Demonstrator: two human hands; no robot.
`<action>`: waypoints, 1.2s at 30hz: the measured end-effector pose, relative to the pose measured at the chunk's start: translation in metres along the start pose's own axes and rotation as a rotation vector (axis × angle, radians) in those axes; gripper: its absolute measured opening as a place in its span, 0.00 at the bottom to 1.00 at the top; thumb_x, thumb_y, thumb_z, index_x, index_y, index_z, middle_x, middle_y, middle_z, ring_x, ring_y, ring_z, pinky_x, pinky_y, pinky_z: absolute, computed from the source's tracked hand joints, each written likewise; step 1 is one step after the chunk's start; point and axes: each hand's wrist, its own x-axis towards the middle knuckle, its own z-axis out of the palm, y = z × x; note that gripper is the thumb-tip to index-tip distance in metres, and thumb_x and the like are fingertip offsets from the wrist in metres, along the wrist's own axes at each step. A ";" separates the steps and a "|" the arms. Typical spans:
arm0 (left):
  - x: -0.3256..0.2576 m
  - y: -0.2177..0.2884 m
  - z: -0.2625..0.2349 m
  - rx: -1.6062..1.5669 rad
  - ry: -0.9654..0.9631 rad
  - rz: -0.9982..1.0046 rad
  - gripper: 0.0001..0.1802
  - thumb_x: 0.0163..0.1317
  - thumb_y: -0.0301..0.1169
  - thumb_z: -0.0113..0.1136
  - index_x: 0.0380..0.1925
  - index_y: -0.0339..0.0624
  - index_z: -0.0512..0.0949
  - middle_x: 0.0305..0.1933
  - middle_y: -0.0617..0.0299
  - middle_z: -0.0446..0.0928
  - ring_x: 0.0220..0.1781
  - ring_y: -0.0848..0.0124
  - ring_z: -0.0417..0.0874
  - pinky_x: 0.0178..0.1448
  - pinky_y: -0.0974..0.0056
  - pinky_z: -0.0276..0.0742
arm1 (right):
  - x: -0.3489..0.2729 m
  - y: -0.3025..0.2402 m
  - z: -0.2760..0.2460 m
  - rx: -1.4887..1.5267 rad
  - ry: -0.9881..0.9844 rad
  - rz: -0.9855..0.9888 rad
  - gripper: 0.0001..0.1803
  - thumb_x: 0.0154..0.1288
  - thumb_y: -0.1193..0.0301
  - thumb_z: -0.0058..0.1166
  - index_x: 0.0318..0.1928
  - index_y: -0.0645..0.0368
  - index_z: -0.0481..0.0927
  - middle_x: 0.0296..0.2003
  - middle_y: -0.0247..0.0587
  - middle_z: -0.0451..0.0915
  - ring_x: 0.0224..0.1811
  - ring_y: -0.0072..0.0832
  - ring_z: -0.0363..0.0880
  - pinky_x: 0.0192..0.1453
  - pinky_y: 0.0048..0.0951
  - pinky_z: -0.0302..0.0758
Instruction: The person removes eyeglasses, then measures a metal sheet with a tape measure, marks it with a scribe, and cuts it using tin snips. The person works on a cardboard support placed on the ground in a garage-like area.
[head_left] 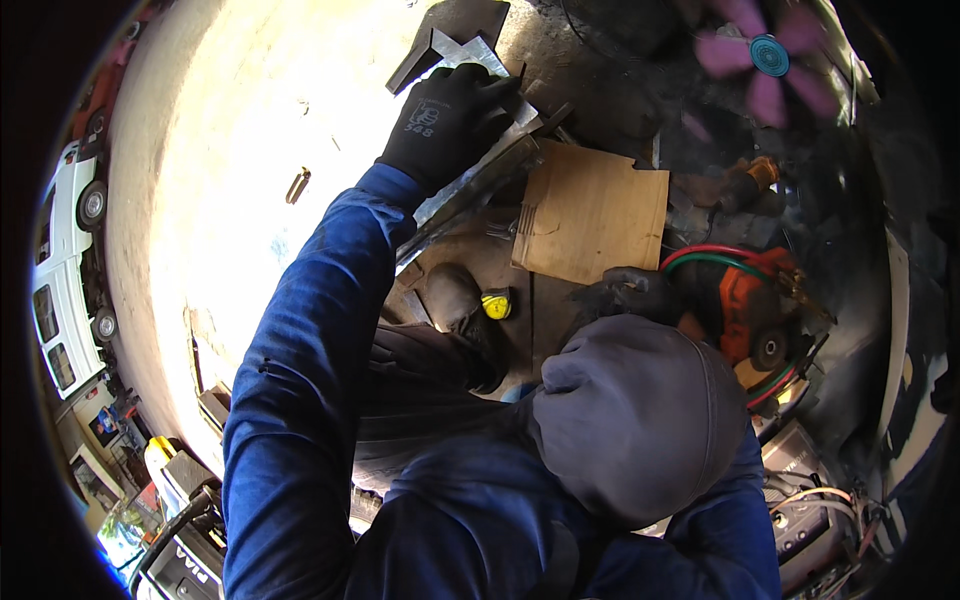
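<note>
Metal bar (455,193), long, straight and shiny silver, at a slant just left of a tan, flat, four-sided board (592,215), cardboard or thin wood by its look. Cannot tell if touching the board. Looks stiff and hard, not soft or bendy, and likely a bit heavy. Maybe slippery and smooth too, and maybe sharp along the thin edges. Best to hold by the long sides, near the middle, or at both ends.

Up and left of the board, black-gloved left hand (445,125), with fingers curled over the bar near its far end, gripping it. Just below the board's lower right corner, black-gloved right hand (645,290), in dark shade. Cannot tell if open, closed or holding something.

Now to count around the board. Below and left, one small yellow tape measure (496,304) and one dark, dusty shoe (452,292). Right and lower, one orange, boxy thing (737,305) with a round black wheel, one red hose (715,249) and one green hose (705,258). Far up and right, one pink fan (768,55) with a round blue middle; blades too blurry to count for sure. Far left, one white van (75,270), with two black wheels in sight.
</note>
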 end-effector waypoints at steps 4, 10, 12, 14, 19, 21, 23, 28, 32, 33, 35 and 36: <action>-0.003 -0.005 -0.014 -0.059 0.022 0.016 0.22 0.72 0.38 0.67 0.65 0.54 0.81 0.57 0.49 0.82 0.56 0.50 0.86 0.57 0.49 0.84 | -0.041 -0.077 -0.037 0.084 0.159 -0.148 0.22 0.82 0.70 0.54 0.70 0.62 0.78 0.60 0.38 0.84 0.56 0.23 0.83 0.60 0.30 0.81; -0.017 -0.007 -0.030 -0.048 0.152 -0.126 0.19 0.75 0.37 0.66 0.63 0.52 0.80 0.63 0.52 0.80 0.55 0.54 0.88 0.56 0.53 0.86 | -0.119 -0.210 -0.068 -0.218 0.274 -0.520 0.23 0.80 0.72 0.54 0.71 0.67 0.77 0.62 0.46 0.84 0.64 0.28 0.81 0.69 0.32 0.77; -0.019 -0.011 -0.031 -0.103 0.229 -0.205 0.20 0.75 0.37 0.66 0.64 0.52 0.79 0.63 0.52 0.80 0.55 0.54 0.88 0.55 0.53 0.86 | -0.144 -0.248 -0.072 -0.430 0.282 -0.391 0.25 0.80 0.70 0.56 0.71 0.67 0.76 0.63 0.48 0.84 0.64 0.29 0.81 0.69 0.33 0.78; -0.022 -0.017 -0.032 -0.173 0.241 -0.316 0.21 0.75 0.40 0.65 0.63 0.46 0.78 0.63 0.48 0.79 0.56 0.50 0.87 0.59 0.51 0.84 | -0.149 -0.268 -0.058 -0.530 0.282 -0.396 0.27 0.80 0.66 0.57 0.73 0.66 0.74 0.60 0.48 0.84 0.57 0.29 0.82 0.63 0.33 0.79; -0.028 -0.023 -0.028 -0.281 0.254 -0.466 0.22 0.76 0.45 0.58 0.58 0.39 0.79 0.59 0.40 0.80 0.61 0.42 0.84 0.65 0.48 0.79 | -0.109 -0.268 0.012 -0.407 0.238 -0.327 0.34 0.78 0.60 0.59 0.78 0.62 0.68 0.68 0.51 0.77 0.62 0.35 0.80 0.67 0.36 0.78; -0.030 -0.022 -0.027 -0.302 0.249 -0.483 0.22 0.77 0.46 0.55 0.57 0.40 0.79 0.56 0.40 0.81 0.60 0.41 0.84 0.65 0.47 0.78 | -0.087 -0.261 0.040 -0.626 0.298 -0.234 0.39 0.79 0.55 0.57 0.81 0.59 0.62 0.76 0.56 0.70 0.74 0.44 0.75 0.76 0.42 0.74; -0.035 -0.020 -0.027 -0.310 0.264 -0.513 0.21 0.78 0.46 0.55 0.56 0.40 0.79 0.56 0.40 0.81 0.59 0.41 0.84 0.64 0.47 0.79 | -0.071 -0.259 0.050 -1.040 0.402 -0.248 0.42 0.79 0.50 0.53 0.83 0.55 0.58 0.79 0.57 0.66 0.81 0.47 0.67 0.82 0.46 0.68; -0.043 -0.022 -0.043 -0.330 0.435 -0.495 0.14 0.77 0.39 0.61 0.50 0.40 0.79 0.50 0.44 0.82 0.51 0.47 0.86 0.56 0.50 0.82 | -0.044 -0.282 0.035 -1.103 0.451 -0.115 0.43 0.78 0.49 0.53 0.85 0.52 0.56 0.82 0.55 0.61 0.83 0.48 0.63 0.84 0.45 0.64; -0.051 -0.032 -0.068 -0.231 0.573 -0.367 0.10 0.75 0.35 0.63 0.48 0.41 0.80 0.46 0.47 0.82 0.47 0.50 0.86 0.53 0.51 0.82 | -0.031 -0.296 0.030 -1.008 0.392 -0.296 0.44 0.77 0.49 0.54 0.85 0.52 0.58 0.84 0.52 0.58 0.85 0.46 0.60 0.86 0.46 0.61; -0.053 -0.035 -0.074 -0.173 0.634 -0.297 0.09 0.75 0.34 0.63 0.47 0.42 0.81 0.45 0.48 0.82 0.46 0.51 0.86 0.52 0.51 0.82 | -0.026 -0.297 0.032 -0.955 0.392 -0.251 0.44 0.76 0.48 0.55 0.84 0.53 0.59 0.84 0.52 0.58 0.85 0.47 0.60 0.86 0.46 0.61; -0.058 -0.036 -0.080 -0.163 0.557 -0.391 0.09 0.75 0.32 0.66 0.50 0.41 0.81 0.48 0.51 0.82 0.46 0.56 0.88 0.52 0.55 0.85 | -0.012 -0.293 0.042 -0.810 0.377 -0.295 0.45 0.75 0.48 0.56 0.84 0.55 0.60 0.84 0.53 0.59 0.85 0.47 0.60 0.86 0.46 0.61; -0.058 -0.035 -0.081 -0.218 0.524 -0.469 0.09 0.75 0.31 0.66 0.50 0.41 0.81 0.49 0.51 0.82 0.45 0.56 0.88 0.51 0.54 0.85 | -0.005 -0.287 0.050 -0.900 0.395 -0.274 0.45 0.75 0.48 0.56 0.83 0.56 0.60 0.83 0.54 0.60 0.84 0.48 0.61 0.86 0.46 0.62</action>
